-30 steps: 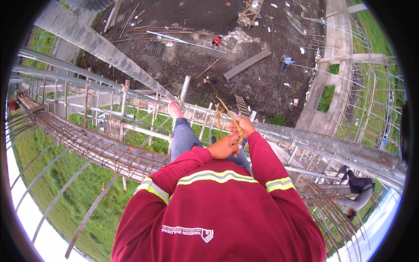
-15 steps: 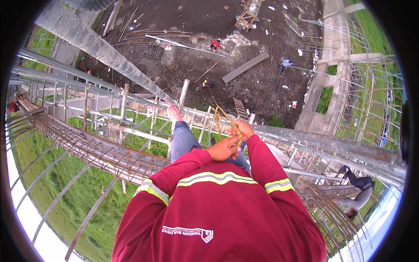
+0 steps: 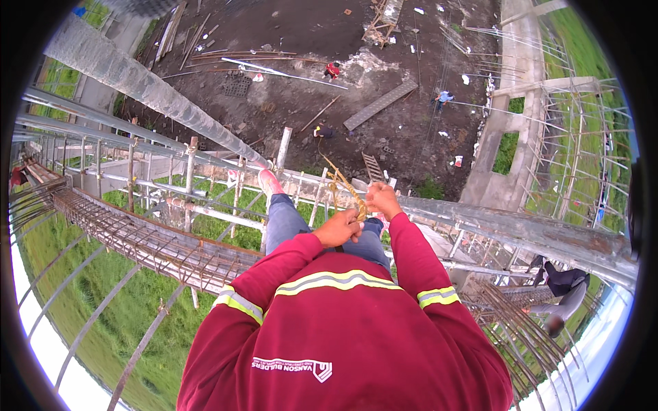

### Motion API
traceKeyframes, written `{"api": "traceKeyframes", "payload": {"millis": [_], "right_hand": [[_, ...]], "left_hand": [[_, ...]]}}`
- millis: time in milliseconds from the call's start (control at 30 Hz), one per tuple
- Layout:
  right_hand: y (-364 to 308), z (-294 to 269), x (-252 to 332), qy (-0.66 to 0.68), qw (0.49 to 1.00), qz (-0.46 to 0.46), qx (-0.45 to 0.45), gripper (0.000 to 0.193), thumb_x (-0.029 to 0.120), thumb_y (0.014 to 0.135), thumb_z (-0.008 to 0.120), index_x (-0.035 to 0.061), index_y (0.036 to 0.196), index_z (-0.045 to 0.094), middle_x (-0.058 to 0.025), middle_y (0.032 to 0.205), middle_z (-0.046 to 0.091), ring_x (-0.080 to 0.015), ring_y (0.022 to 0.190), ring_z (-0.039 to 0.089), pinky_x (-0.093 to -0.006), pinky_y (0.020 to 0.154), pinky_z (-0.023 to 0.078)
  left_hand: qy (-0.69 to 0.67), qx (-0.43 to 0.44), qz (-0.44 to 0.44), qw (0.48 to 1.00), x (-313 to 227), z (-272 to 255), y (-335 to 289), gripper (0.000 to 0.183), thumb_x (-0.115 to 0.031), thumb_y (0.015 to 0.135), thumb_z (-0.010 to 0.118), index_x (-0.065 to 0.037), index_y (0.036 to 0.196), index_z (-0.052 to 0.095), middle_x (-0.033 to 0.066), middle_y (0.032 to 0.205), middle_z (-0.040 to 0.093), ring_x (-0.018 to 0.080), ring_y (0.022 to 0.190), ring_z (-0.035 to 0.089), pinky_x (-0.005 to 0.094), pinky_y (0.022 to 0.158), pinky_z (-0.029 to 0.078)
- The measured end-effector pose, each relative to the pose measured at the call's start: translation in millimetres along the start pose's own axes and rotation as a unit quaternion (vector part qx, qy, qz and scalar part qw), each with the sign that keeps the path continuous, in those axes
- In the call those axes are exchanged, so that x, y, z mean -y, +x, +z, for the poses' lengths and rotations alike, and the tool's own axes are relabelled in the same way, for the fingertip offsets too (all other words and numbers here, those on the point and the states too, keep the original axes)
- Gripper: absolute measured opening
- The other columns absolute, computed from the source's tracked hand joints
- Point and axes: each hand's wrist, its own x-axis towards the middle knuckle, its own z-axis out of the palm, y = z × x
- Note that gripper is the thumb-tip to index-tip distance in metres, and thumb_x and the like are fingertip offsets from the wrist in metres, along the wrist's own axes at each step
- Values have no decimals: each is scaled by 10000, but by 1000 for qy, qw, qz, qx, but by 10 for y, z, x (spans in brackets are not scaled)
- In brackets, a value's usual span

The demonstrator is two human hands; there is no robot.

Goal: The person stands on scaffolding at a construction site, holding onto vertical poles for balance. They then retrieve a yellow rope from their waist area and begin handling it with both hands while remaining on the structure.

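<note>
A yellow rope runs up from the ground and is gathered into a twisted bundle in front of my waist. At the bundle's lower end, my left hand is closed with its thumb and fingers on the rope. My right hand is just right of the bundle, fingers curled inward; whatever lies in them is hidden. Both sleeves are dark red with reflective bands. Below the hands, my left shoe rests by a grey pipe, and my right shoe is partly hidden behind the hands.
Thick metal pipes pass close on both sides, high above dark ground. A rebar cage runs at the left. One person is on the scaffold at right; several others are below, one near the rope's far end.
My right hand has moved slightly right and up, away from the rope bundle and my left hand. The left hand has shifted a little left, and more of the bundle shows between them.
</note>
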Motion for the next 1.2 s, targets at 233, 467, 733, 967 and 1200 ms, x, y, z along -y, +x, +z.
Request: {"api": "traceKeyframes", "payload": {"millis": [233,467,733,967,1200], "right_hand": [[-1555,-665,1492,24,876,-468,-117,370,211,983,590,-31,1263,566,-97,1014,693,-137,949,636,-273,859,492],[-3311,-1481,2151,16,506,-809,-300,486,276,996,382,-96,1287,498,-239,1009,674,-386,968,657,-485,909,513],[-3602,-1938,2320,-42,343,-637,-689,545,180,869,716,-85,1273,465,-183,1191,527,-265,1087,563,-342,932,463],[-3358,-2082,2434,-16,387,-619,-683,756,153,826,784,-64,1391,330,-236,1342,401,-301,1101,570,-376,924,500],[-3277,-2069,2463,45,450,-593,-666,673,172,825,792,-44,1345,423,-168,1071,614,-191,866,652,-303,747,524]], "left_hand": [[-5,-109,-32,993,433,-415,-5,171,-169,942,557,-3,908,536,49,720,570,132,579,554,282,570,462],[57,-230,-97,967,835,-713,35,247,-227,885,610,18,892,581,66,692,570,159,544,557,314,500,445],[-65,-274,-107,954,1055,-939,268,191,-200,901,610,-13,886,573,32,653,510,163,436,510,321,410,414],[-209,-283,-104,930,1155,-1209,393,146,-176,905,614,-52,882,541,15,609,461,173,466,461,365,495,456],[-339,-302,-60,889,791,-1344,610,130,-144,927,594,-76,840,526,0,621,434,147,488,420,402,578,493]]}}
